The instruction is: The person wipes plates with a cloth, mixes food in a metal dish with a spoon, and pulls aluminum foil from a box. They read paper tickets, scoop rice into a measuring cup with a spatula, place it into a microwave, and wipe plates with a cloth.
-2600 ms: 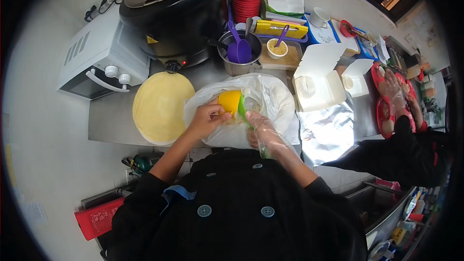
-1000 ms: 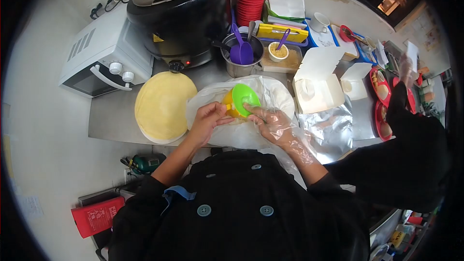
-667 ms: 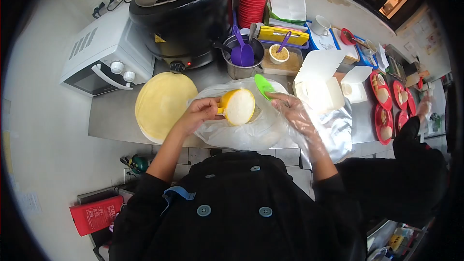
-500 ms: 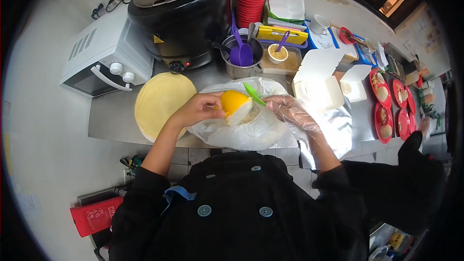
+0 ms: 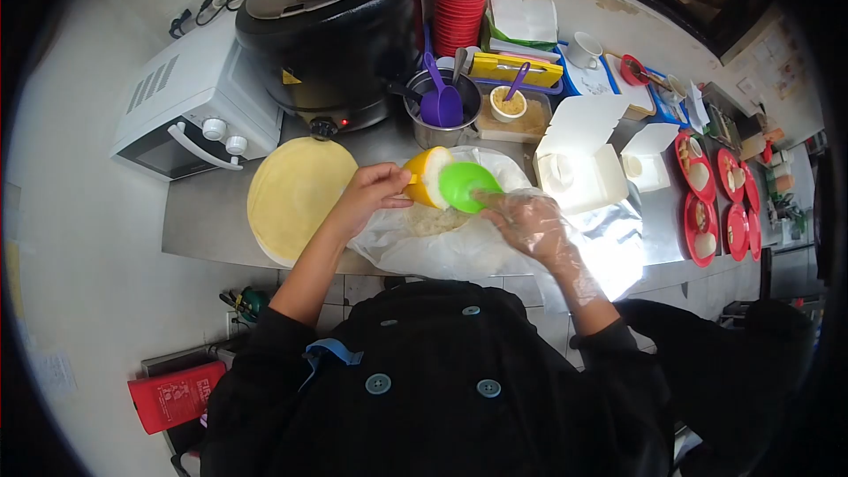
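My left hand (image 5: 375, 194) grips a yellow cup (image 5: 425, 172) by its handle side, tilted over a white plastic bag (image 5: 495, 243). White food, which looks like rice, shows at the cup's mouth. Gloved in clear plastic, my right hand (image 5: 528, 221) holds a green scoop (image 5: 465, 185) against the cup's mouth. More of the white food (image 5: 437, 221) lies in the bag below. To the left of the bag is a round stack of pale yellow sheets (image 5: 296, 203).
Behind stand a white oven (image 5: 177, 97), a black warmer (image 5: 336, 44), a metal pot (image 5: 444, 132) with purple scoops and stacked red bowls (image 5: 460, 0). Rightward are open white boxes (image 5: 583, 172), foil (image 5: 609, 243) and red plates (image 5: 702, 225). A person's dark sleeve (image 5: 707, 344) is at right.
The green scoop has turned broad side up and moved against the cup. The cup has shifted slightly up and tipped. The other person's hand at the right is out of sight.
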A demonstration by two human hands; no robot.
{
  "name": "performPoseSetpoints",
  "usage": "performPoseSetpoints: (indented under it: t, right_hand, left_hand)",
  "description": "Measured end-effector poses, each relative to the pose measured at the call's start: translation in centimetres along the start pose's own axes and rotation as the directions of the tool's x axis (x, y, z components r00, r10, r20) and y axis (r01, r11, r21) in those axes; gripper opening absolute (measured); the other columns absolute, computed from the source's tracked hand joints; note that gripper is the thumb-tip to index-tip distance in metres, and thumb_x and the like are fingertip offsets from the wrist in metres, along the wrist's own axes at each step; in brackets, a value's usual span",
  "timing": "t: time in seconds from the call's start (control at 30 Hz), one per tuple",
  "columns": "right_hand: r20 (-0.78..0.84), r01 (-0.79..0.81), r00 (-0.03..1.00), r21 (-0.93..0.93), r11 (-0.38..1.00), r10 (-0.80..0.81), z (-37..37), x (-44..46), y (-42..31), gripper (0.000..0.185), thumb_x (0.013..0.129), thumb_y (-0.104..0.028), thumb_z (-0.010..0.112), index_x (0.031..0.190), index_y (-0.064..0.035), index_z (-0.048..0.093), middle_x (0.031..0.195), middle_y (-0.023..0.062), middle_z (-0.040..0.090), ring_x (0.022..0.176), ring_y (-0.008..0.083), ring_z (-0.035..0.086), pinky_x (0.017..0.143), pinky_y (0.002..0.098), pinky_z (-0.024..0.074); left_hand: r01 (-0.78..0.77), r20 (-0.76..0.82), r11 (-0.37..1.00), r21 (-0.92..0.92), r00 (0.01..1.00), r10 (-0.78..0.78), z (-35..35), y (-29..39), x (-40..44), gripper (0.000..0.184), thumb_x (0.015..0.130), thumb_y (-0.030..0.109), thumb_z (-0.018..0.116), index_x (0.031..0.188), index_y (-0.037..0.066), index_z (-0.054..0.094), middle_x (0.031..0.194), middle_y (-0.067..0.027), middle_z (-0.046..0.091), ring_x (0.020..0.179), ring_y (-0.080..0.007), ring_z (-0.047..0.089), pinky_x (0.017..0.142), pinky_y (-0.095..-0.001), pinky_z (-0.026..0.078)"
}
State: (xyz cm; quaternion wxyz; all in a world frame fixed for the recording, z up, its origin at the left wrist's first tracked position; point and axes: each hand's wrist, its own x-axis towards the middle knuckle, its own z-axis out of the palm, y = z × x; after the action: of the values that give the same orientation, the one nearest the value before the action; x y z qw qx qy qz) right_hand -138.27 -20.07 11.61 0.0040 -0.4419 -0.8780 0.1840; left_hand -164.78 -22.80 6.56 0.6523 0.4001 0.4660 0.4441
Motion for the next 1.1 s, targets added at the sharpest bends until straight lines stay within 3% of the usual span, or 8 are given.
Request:
performPoseSetpoints:
  t: [0.13,0.57,0.67,0.73,0.87,0.97,1.07,1.1]
  right_hand:
    - [-0.298,0.12,0.953,0.232,0.965,-0.047,1.1,-0.1,0.5,0.03,0.085,-0.025,0.057,0.113,-0.0156,0.059,0.096,0.0102,0.065,0.085,0.0272,0.062,0.075,0.0373,0.0485]
    - [-0.236,0.25,0.957,0.362,0.898,-0.171,1.3,0.6,-0.9,0.031,0.087,-0.025,0.054,0.116,-0.0144,0.058,0.091,0.0175,0.065,0.083,0.0277,0.064,0.077,0.0359,0.048]
    - [-0.151,0.086,0.986,0.81,0.58,0.064,2.8,0.7,-1.7,0.033,0.09,-0.026,0.053,0.118,-0.0089,0.057,0.103,0.0157,0.063,0.094,0.0191,0.06,0.085,0.0315,0.0436]
    - [-0.228,0.137,0.968,0.832,0.537,0.107,4.7,0.3,-3.7,0.037,0.092,-0.028,0.051,0.119,-0.0037,0.055,0.109,0.0128,0.06,0.1,0.0145,0.052,0.088,0.0289,0.0392]
    - [-0.234,0.169,0.968,0.876,0.452,0.092,4.6,1.1,-3.3,0.037,0.093,-0.028,0.048,0.121,-0.0041,0.054,0.104,0.0113,0.061,0.096,0.0155,0.054,0.086,0.0286,0.0406]
    - [-0.163,0.145,0.987,0.828,0.541,-0.014,3.6,1.7,-0.8,0.038,0.092,-0.031,0.049,0.122,-0.0063,0.053,0.088,0.0079,0.061,0.085,0.0125,0.054,0.078,0.0266,0.0431]
    - [0.297,-0.239,0.94,0.924,-0.299,0.169,4.0,1.2,0.1,0.037,0.091,-0.033,0.051,0.116,-0.0059,0.047,0.059,-0.002,0.047,0.048,0.0104,0.043,0.045,0.0245,0.0355]
    - [0.297,-0.243,0.942,0.925,-0.292,0.157,5.2,1.1,0.2,0.037,0.091,-0.033,0.051,0.116,-0.0059,0.047,0.059,-0.002,0.047,0.048,0.0104,0.043,0.045,0.0245,0.0355]
  left_hand:
    - [0.031,-0.028,0.997,-0.072,0.999,-0.033,-0.3,0.4,-0.4,0.023,0.088,0.027,0.057,0.083,0.005,0.058,0.078,-0.0001,0.053,0.075,-0.0078,0.054,0.077,-0.0312,0.053]
    - [-0.08,-0.061,0.946,-0.314,0.996,0.064,1.8,-1.7,-3.1,0.02,0.089,0.021,0.055,0.082,0.002,0.056,0.091,-0.005,0.056,0.087,-0.0125,0.057,0.083,-0.0345,0.051]
    - [-0.227,-0.094,0.893,-0.389,0.974,0.206,3.2,-1.2,-3.6,0.017,0.088,0.017,0.055,0.083,0.001,0.056,0.099,-0.0069,0.055,0.091,-0.0146,0.056,0.086,-0.0348,0.05]
    - [-0.34,-0.085,0.939,0.061,0.935,0.344,3.8,-0.4,-4.2,0.019,0.09,0.019,0.053,0.088,0.001,0.054,0.104,-0.011,0.055,0.103,-0.0227,0.055,0.093,-0.042,0.045]
    - [-0.437,-0.073,0.88,0.185,0.887,0.456,4.1,-2.2,-4.0,0.016,0.09,0.017,0.053,0.089,0.0,0.052,0.109,-0.0136,0.054,0.106,-0.0231,0.054,0.094,-0.043,0.044]
    - [-0.297,-0.219,0.947,-0.121,0.939,0.266,4.0,-2.9,-3.5,0.017,0.09,0.018,0.053,0.09,0.001,0.052,0.112,-0.0146,0.053,0.107,-0.0252,0.053,0.095,-0.0445,0.043]
    - [-0.348,-0.235,0.802,-0.484,0.935,0.264,3.4,-2.4,-3.2,0.011,0.09,0.013,0.052,0.081,0.006,0.052,0.096,-0.0074,0.056,0.099,-0.0189,0.055,0.096,-0.0463,0.042]
    - [-0.368,-0.275,0.817,-0.444,0.924,0.266,3.1,-2.1,-3.4,0.013,0.091,0.016,0.05,0.081,0.007,0.051,0.097,-0.0082,0.057,0.1,-0.0209,0.055,0.096,-0.0481,0.042]
